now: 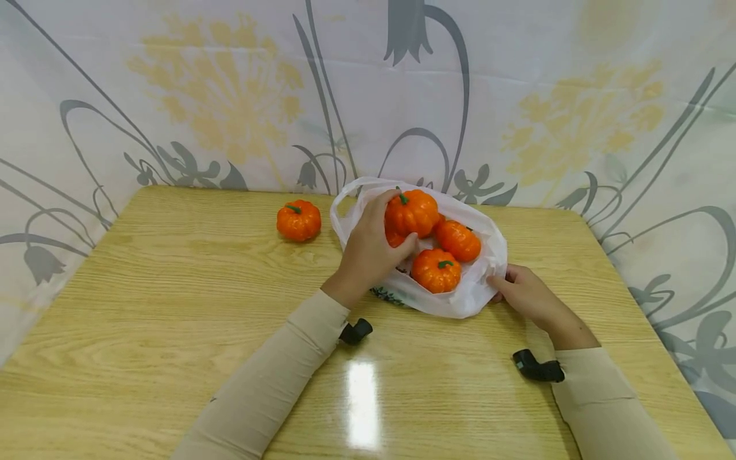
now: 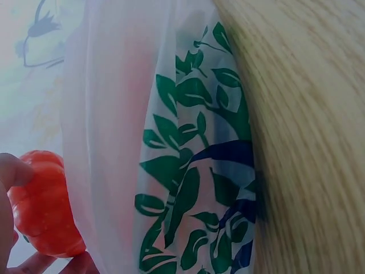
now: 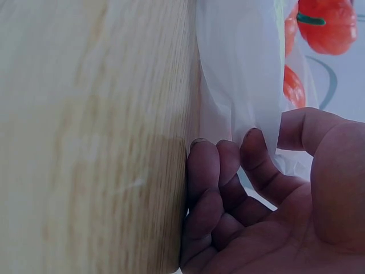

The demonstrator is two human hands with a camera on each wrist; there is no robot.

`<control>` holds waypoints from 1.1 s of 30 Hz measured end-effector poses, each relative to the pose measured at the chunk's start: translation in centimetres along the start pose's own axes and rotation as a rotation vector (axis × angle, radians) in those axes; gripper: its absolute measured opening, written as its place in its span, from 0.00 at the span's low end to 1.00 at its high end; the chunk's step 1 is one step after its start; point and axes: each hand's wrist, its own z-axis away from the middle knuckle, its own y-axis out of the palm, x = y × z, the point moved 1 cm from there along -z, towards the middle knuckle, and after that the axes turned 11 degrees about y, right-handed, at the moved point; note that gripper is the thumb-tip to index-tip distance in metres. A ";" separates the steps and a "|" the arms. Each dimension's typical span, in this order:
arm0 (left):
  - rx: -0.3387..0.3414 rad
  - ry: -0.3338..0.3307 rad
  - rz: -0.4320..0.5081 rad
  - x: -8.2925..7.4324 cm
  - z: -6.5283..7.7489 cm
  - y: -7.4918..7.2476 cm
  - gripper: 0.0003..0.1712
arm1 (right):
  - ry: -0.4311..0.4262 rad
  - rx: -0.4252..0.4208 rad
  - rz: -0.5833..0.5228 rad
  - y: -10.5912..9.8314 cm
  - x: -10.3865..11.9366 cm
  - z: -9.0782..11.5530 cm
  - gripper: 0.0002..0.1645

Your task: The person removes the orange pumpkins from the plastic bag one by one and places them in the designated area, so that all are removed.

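Note:
A white plastic bag (image 1: 477, 287) lies open on the table with several small orange pumpkins inside, among them a front pumpkin (image 1: 435, 271) and a right one (image 1: 460, 241). My left hand (image 1: 374, 246) grips a pumpkin (image 1: 413, 213) with a green stem at the bag's mouth, thumb and fingers around its sides. In the left wrist view this held pumpkin (image 2: 47, 205) shows beyond the bag's wall, which bears a green leaf print. My right hand (image 1: 526, 294) pinches the bag's right edge between thumb and fingers. The right wrist view shows that pinch on the plastic (image 3: 242, 68).
Another pumpkin (image 1: 299, 220) sits on the wooden table (image 1: 190, 287) left of the bag. A patterned cloth wall (image 1: 356, 96) rises directly behind the table. Black wrist cameras (image 1: 537, 366) are strapped to both sleeves.

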 end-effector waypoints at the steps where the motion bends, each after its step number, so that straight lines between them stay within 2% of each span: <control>1: -0.006 0.003 -0.001 0.0 0.0 0.0 0.41 | 0.004 0.002 0.005 0.0 0.1 0.0 0.20; 10: -0.047 0.014 0.009 0.3 -0.3 -0.9 0.41 | -0.004 -0.002 0.000 0.0 0.1 0.1 0.20; 18: -0.080 0.021 -0.027 0.9 -0.6 -1.5 0.41 | -0.025 -0.012 0.005 0.0 0.3 0.2 0.19; 33: -0.101 -0.021 -0.063 1.5 -0.8 -1.9 0.42 | 0.006 0.000 0.009 0.1 0.5 0.2 0.20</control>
